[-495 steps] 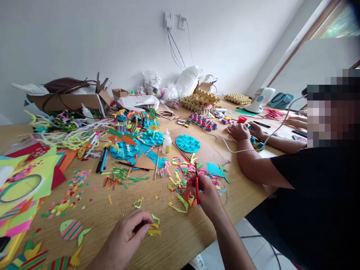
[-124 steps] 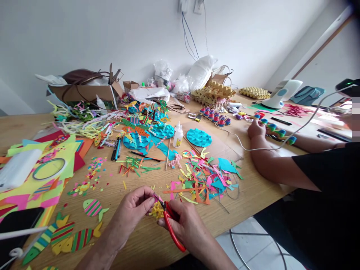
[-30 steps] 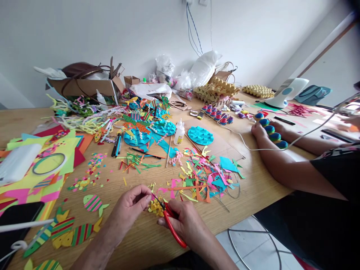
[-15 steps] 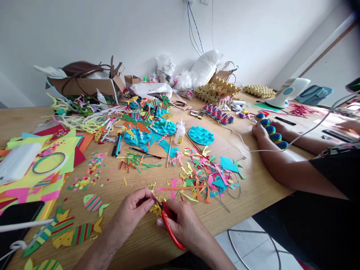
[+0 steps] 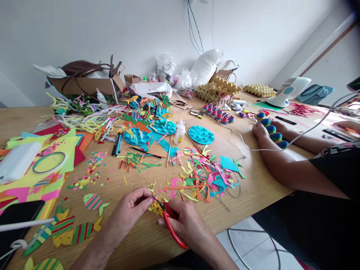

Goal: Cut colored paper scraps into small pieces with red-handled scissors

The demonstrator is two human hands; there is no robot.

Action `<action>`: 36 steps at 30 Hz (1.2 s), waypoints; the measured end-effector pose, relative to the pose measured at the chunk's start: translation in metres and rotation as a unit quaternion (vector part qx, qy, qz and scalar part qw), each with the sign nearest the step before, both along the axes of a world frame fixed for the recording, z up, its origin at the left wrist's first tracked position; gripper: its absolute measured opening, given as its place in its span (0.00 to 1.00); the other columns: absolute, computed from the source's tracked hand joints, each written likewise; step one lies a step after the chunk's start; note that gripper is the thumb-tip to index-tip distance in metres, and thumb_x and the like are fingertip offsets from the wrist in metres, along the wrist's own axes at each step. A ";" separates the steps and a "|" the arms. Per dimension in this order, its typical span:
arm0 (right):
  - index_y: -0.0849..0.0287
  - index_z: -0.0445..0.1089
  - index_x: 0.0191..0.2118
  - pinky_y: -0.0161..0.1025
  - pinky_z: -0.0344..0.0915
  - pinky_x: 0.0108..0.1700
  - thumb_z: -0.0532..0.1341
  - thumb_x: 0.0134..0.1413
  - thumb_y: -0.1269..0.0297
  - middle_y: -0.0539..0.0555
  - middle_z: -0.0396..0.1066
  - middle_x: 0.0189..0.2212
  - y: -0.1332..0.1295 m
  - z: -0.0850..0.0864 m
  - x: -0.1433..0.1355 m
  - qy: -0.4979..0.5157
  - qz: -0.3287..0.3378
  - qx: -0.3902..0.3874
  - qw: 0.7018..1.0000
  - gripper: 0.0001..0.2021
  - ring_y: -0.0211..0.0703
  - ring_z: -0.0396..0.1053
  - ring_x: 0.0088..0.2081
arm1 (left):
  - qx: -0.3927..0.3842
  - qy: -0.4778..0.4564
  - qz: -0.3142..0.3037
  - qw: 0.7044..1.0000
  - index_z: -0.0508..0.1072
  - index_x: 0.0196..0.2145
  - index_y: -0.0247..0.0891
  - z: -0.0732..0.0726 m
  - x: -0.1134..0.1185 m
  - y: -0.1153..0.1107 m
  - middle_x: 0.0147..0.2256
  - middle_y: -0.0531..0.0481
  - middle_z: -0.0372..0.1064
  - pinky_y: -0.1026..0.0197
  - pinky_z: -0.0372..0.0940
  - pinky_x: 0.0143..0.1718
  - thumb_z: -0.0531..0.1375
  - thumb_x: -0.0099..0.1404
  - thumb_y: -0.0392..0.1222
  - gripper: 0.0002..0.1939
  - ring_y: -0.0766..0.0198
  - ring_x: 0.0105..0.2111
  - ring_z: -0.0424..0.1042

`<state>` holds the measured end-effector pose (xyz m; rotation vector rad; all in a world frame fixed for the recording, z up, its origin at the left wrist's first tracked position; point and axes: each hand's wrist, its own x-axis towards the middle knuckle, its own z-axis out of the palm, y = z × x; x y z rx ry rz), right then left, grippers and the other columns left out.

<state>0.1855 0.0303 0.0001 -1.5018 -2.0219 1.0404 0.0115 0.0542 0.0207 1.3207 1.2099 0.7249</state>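
My right hand (image 5: 189, 221) grips red-handled scissors (image 5: 174, 235), their dark blades reaching left to my left fingertips. The blades look almost closed. My left hand (image 5: 137, 206) is closed in a pinch around the blade tips. A tiny bit of pink shows at its fingertips, too small to name. Yellow paper scraps (image 5: 156, 208) lie on the table under the scissors. Left of my left hand lies a paper fish (image 5: 92, 202) with pink and green stripes. Further left rest more striped paper fish (image 5: 82, 233) in yellow, red and green.
Coloured paper offcuts (image 5: 208, 176) are heaped ahead. Beyond stand a glue bottle (image 5: 180, 133) and a blue egg-carton disc (image 5: 201, 135). Paper sheets (image 5: 69, 146) and a phone (image 5: 21, 221) lie left. At right, another person's hands (image 5: 260, 131) hold a painted egg-carton strip (image 5: 270, 130).
The scissors and my right hand have shifted very slightly right and down. The pink strip that stuck out beyond my left fingertips no longer shows there.
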 end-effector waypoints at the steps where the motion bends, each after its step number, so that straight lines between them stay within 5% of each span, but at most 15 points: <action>1: 0.58 0.52 0.18 0.31 0.41 0.20 0.57 0.48 0.48 0.43 0.48 0.15 0.000 -0.001 0.000 -0.001 -0.001 -0.001 1.000 0.21 0.31 0.45 0.19 | 0.003 0.000 0.001 1.000 0.70 0.25 0.36 -0.001 0.000 0.000 0.22 0.56 0.62 0.66 0.56 0.28 0.56 0.55 0.42 0.07 0.65 0.25 0.60; 7: 0.59 0.52 0.18 0.30 0.41 0.21 0.62 0.45 0.55 0.42 0.48 0.15 0.002 -0.001 0.000 0.011 -0.004 -0.011 1.000 0.20 0.30 0.45 0.19 | 0.017 -0.014 0.030 0.999 0.67 0.22 0.38 -0.002 0.000 -0.001 0.19 0.58 0.56 0.67 0.54 0.25 0.55 0.56 0.41 0.08 0.67 0.23 0.56; 19: 0.58 0.53 0.23 0.30 0.43 0.22 0.58 0.50 0.61 0.43 0.51 0.18 -0.001 0.006 -0.007 0.075 0.005 -0.028 0.997 0.13 0.31 0.47 0.21 | 0.037 -0.101 0.090 0.990 0.66 0.25 0.38 -0.005 0.009 -0.005 0.21 0.57 0.60 0.67 0.58 0.27 0.56 0.59 0.40 0.06 0.67 0.24 0.60; 36: 0.58 0.53 0.20 0.31 0.43 0.22 0.56 0.48 0.53 0.44 0.50 0.17 0.002 0.000 -0.013 0.103 -0.035 -0.024 0.994 0.17 0.32 0.46 0.21 | 0.029 -0.103 0.069 0.992 0.65 0.25 0.38 -0.006 0.015 -0.008 0.22 0.58 0.59 0.67 0.57 0.27 0.54 0.60 0.40 0.07 0.68 0.25 0.59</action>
